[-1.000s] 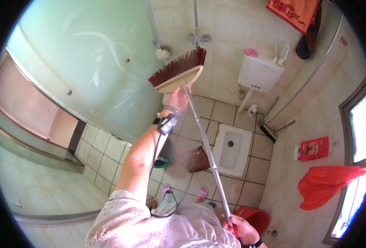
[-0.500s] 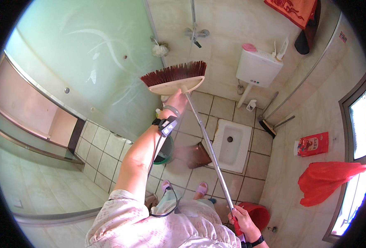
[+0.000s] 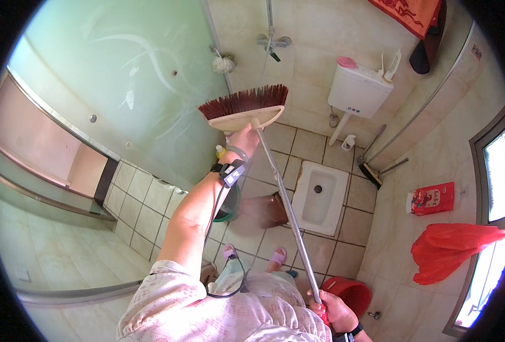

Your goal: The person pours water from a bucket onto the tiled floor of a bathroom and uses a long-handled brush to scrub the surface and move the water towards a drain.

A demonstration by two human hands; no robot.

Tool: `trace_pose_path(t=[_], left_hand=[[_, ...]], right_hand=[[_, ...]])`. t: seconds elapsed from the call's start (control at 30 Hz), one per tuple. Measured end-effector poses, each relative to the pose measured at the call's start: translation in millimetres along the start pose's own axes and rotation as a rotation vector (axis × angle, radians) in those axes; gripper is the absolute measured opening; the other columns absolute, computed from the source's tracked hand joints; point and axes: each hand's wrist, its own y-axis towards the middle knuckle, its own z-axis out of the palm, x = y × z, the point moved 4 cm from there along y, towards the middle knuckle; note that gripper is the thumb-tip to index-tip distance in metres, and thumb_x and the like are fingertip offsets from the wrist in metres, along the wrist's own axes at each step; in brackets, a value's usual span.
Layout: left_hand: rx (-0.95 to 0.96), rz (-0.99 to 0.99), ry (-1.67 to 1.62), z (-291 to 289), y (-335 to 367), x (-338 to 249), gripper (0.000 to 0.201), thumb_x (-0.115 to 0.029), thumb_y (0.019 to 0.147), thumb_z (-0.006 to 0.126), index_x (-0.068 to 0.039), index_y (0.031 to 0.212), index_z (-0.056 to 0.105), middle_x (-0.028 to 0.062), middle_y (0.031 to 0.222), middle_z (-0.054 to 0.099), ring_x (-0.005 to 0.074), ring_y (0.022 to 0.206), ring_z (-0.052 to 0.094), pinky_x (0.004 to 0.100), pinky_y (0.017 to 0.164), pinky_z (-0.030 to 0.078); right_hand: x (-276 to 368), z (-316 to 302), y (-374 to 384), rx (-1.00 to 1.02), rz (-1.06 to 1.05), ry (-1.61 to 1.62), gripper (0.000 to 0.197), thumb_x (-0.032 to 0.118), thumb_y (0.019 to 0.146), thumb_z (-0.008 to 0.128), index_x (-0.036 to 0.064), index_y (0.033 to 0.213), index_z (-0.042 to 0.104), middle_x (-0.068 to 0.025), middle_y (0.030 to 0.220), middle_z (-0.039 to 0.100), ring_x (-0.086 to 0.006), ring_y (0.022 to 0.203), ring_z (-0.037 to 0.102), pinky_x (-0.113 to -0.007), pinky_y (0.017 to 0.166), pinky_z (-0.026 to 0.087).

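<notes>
A broom [image 3: 247, 118] with dark red-brown bristles and a cream head is raised in front of me, its bristles pointing up and away. My left hand [image 3: 244, 140] is closed round the broom just below its head, at the neck; some of its fingers are hidden. From there the silver pole slants down to the lower right. Close to my body, my right hand [image 3: 337, 312] is wrapped round the pole's lower end, where a bit of red grip shows. A wristband and a small device with a cable sit on my left wrist.
A white squat toilet [image 3: 321, 198] is set in the tiled floor. Beside it lies a brown container [image 3: 272, 211], with a green bucket [image 3: 229, 206] to its left. A red bucket [image 3: 352, 294] stands near my right hand. A frosted glass panel [image 3: 121, 85] rises at the left.
My right hand has slid slightly lower and covers more of the red grip. The broom head has barely moved, shifting a touch to the right in the view.
</notes>
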Motion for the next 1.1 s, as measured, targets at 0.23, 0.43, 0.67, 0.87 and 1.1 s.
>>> trace_pose_path(t=[0.23, 0.43, 0.67, 0.87, 1.1], left_hand=[[0.031, -0.002, -0.059, 6, -9, 3, 0.029, -0.017, 0.086, 0.06, 0.003, 0.106, 0.054, 0.0164, 0.101, 0.062, 0.0278, 0.099, 0.059, 0.0358, 0.091, 0.048], [0.06, 0.037, -0.075, 11, -11, 5, 0.03, -0.016, 0.087, 0.059, 0.004, 0.108, 0.052, 0.0194, 0.103, 0.06, 0.0297, 0.102, 0.058, 0.0401, 0.094, 0.046], [0.022, 0.024, -0.147, 13, -13, 6, 0.026, -0.015, 0.089, 0.056, 0.005, 0.105, 0.052, 0.0196, 0.104, 0.061, 0.0306, 0.104, 0.057, 0.0416, 0.095, 0.045], [-0.007, 0.023, -0.142, 12, -13, 14, 0.024, -0.017, 0.091, 0.052, 0.004, 0.101, 0.053, 0.0199, 0.102, 0.061, 0.0305, 0.103, 0.057, 0.0405, 0.095, 0.045], [-0.029, -0.393, 0.434, -33, -25, 26, 0.042, -0.034, 0.092, 0.05, -0.001, 0.118, 0.048, 0.0167, 0.124, 0.052, 0.0292, 0.117, 0.048, 0.0416, 0.1, 0.038]], right_hand=[[-8, -13, -1, 0.007, 0.043, 0.035, 0.039, 0.038, 0.091, 0.05, 0.0039, 0.109, 0.053, 0.0013, 0.065, 0.044, -0.0063, 0.053, 0.035, -0.018, 0.047, 0.031], [-11, -16, -3, 0.063, 0.057, 0.088, 0.041, 0.039, 0.091, 0.051, 0.0026, 0.11, 0.052, 0.0019, 0.064, 0.043, -0.0053, 0.052, 0.035, -0.017, 0.046, 0.03], [-11, -2, -8, 0.032, 0.051, 0.135, 0.042, 0.039, 0.09, 0.052, 0.0017, 0.11, 0.052, 0.0015, 0.064, 0.042, -0.0055, 0.052, 0.035, -0.017, 0.046, 0.03], [-14, -4, -5, 0.017, 0.062, 0.11, 0.043, 0.039, 0.09, 0.052, 0.0006, 0.11, 0.051, 0.0018, 0.064, 0.043, -0.0055, 0.053, 0.035, -0.018, 0.046, 0.03], [18, 25, 4, -0.054, -0.086, -0.108, 0.036, 0.019, 0.089, 0.056, 0.0022, 0.119, 0.046, 0.0025, 0.063, 0.039, -0.0069, 0.053, 0.035, -0.02, 0.049, 0.031]])
